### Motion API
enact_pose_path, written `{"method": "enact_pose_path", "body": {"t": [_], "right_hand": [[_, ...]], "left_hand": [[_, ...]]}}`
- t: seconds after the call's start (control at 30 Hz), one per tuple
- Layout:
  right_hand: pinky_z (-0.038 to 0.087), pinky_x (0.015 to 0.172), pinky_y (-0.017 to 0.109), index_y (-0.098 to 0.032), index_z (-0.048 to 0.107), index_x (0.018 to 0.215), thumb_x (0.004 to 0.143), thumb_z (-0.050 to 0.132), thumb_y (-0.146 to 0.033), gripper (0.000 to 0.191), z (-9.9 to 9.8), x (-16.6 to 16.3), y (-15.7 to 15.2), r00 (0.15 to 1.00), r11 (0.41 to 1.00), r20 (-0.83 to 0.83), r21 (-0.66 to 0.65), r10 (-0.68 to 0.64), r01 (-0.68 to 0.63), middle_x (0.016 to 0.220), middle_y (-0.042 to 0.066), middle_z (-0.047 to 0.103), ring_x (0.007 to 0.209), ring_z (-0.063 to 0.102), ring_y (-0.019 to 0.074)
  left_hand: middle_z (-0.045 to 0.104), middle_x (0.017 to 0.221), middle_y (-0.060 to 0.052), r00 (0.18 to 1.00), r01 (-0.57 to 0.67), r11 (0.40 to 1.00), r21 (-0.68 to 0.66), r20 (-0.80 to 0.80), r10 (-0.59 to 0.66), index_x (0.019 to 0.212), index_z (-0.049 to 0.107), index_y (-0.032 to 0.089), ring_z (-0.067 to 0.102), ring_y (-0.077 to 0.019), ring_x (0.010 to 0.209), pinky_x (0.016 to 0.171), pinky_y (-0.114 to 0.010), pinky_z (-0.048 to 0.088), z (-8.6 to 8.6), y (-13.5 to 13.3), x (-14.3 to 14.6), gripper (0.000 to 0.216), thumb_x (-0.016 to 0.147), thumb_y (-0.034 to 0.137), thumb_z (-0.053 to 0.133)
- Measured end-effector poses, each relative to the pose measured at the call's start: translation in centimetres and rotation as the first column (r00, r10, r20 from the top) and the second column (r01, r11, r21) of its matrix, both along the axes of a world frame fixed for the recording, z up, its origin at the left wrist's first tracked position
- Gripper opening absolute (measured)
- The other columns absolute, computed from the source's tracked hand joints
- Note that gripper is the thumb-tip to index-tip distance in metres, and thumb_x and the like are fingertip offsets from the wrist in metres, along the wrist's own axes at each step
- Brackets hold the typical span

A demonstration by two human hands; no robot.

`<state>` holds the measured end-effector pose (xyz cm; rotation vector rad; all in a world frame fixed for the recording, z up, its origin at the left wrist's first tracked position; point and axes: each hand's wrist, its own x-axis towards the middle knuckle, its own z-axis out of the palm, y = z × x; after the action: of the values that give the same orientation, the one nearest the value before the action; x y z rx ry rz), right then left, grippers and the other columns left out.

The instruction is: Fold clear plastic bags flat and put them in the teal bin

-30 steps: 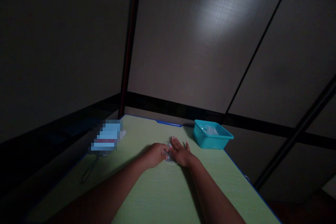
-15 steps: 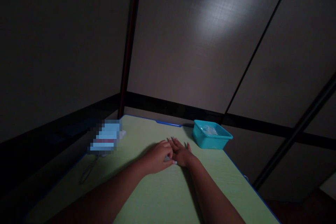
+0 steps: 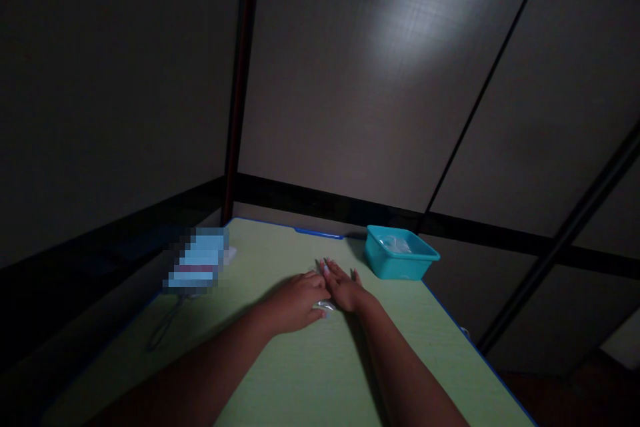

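Observation:
Both my hands are close together over the middle of the pale green table [image 3: 300, 380]. My left hand [image 3: 300, 300] has its fingers curled and its thumb apart below them, closed on a small, clear, shiny piece of plastic [image 3: 326, 305]. Most of that plastic is hidden under the hands, so its exact kind cannot be made out. Beside it, my right hand [image 3: 346, 288] lies flat with its fingers stretched forward, resting on the table and seemingly on the plastic's edge.
A turquoise basket [image 3: 400, 268] with clear plastic inside stands at the back right. On the left is a pixelated device [image 3: 200, 259] with a cord loop [image 3: 165, 323]. Dark panelled walls [image 3: 340, 93] rise behind the table; its edge is blue.
The left fingers have drawn slightly left, and the thumb has moved away from the right hand. More of the shiny plastic shows between the hands. The view has shifted slightly.

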<state>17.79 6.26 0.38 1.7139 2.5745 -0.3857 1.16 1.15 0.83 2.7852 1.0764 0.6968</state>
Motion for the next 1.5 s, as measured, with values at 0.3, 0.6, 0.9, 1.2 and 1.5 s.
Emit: {"method": "enact_pose_path", "body": {"t": [0.3, 0.6, 0.9, 1.2, 1.5], "right_hand": [[-0.004, 0.100, 0.053, -0.034, -0.001, 0.136, 0.085, -0.010, -0.051, 0.055, -0.1, 0.1, 0.2, 0.997, 1.000, -0.079, -0.027, -0.011, 0.009, 0.145, -0.003, 0.000, 0.132, -0.002, 0.0143], [0.001, 0.099, 0.056, -0.034, -0.003, 0.136, 0.088, 0.000, -0.044, 0.049, -0.4, 0.2, 0.5, 1.000, 1.000, 0.021, 0.007, 0.015, -0.015, 0.145, -0.005, -0.005, 0.132, -0.003, 0.0154], [-0.002, 0.100, 0.054, -0.031, -0.003, 0.137, 0.088, -0.006, -0.042, 0.050, -0.6, 0.6, 1.0, 0.999, 0.999, -0.044, -0.028, 0.021, -0.022, 0.145, -0.003, 0.000, 0.132, -0.002, 0.0143], [-0.004, 0.100, 0.054, -0.032, -0.002, 0.137, 0.087, -0.006, -0.047, 0.052, -0.5, 0.6, 0.9, 0.996, 0.998, -0.091, -0.058, 0.010, -0.015, 0.145, -0.003, 0.001, 0.132, 0.000, 0.0165], [-0.001, 0.099, 0.055, -0.033, 0.003, 0.137, 0.090, 0.009, -0.040, 0.048, -0.3, 0.5, 0.8, 0.997, 1.000, -0.077, 0.008, 0.000, 0.001, 0.145, -0.004, -0.004, 0.132, -0.004, 0.0163]], "left_hand": [[0.023, 0.142, -0.007, 0.978, 0.049, 0.960, -0.277, -0.181, -0.102, 0.132, 0.028, 0.031, 0.019, -0.0254, 0.130, 0.101, -0.051, 0.012, -1.0, -0.1, -1.1, 0.067, 0.075, 0.064, 0.040], [0.017, 0.143, -0.005, 0.980, 0.012, 0.951, -0.310, -0.187, -0.074, 0.124, 0.037, 0.043, 0.015, -0.0296, 0.130, 0.095, -0.061, -0.005, -0.1, -1.1, -0.9, 0.061, 0.069, 0.068, 0.045], [0.040, 0.134, -0.004, 1.000, -0.018, 0.960, -0.279, 0.011, 0.022, 0.123, 0.041, 0.033, 0.034, -0.0216, 0.123, 0.102, -0.050, 0.014, 0.0, -1.1, -0.6, 0.042, 0.082, 0.043, 0.046], [0.020, 0.143, -0.006, 0.987, 0.028, 0.942, -0.336, -0.142, -0.080, 0.130, 0.029, 0.037, 0.016, -0.0270, 0.130, 0.099, -0.058, 0.003, -0.7, -1.2, -0.6, 0.063, 0.074, 0.063, 0.043], [0.013, 0.144, -0.007, 0.984, -0.024, 0.925, -0.379, -0.172, -0.045, 0.129, 0.029, 0.040, 0.006, -0.0254, 0.132, 0.099, -0.057, 0.002, -0.8, -1.1, -0.6, 0.059, 0.076, 0.063, 0.040]]}}
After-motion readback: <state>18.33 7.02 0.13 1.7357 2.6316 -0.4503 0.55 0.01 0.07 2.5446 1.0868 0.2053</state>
